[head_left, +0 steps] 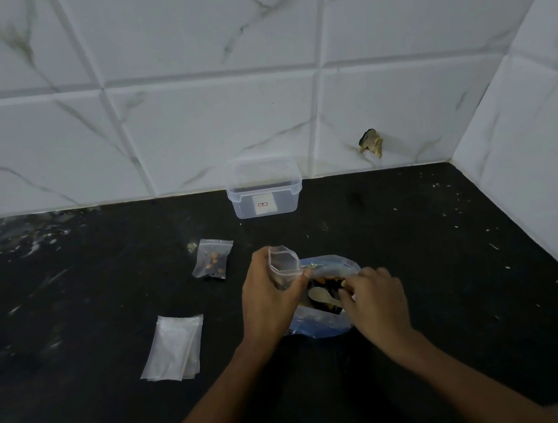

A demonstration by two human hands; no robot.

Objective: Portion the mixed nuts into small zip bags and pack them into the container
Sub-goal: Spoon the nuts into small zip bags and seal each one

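Note:
My left hand (268, 298) holds a small clear zip bag (284, 265) upright, its mouth spread open. My right hand (373, 301) is at the mouth of a large blue-tinted bag of mixed nuts (327, 295) lying on the black counter, fingers pinched on something small at the bag's edge. A pale spoon (320, 294) lies inside the big bag. A filled small zip bag (212, 259) with nuts lies to the left. A stack of empty zip bags (175, 348) rests further left and nearer. The clear plastic container (264, 188) stands open by the wall.
The black counter (429, 247) meets a white marble-tiled wall behind and on the right. Crumbs and pale smears dot the counter, mostly at the left. A chipped hole (371, 142) marks the wall tile right of the container.

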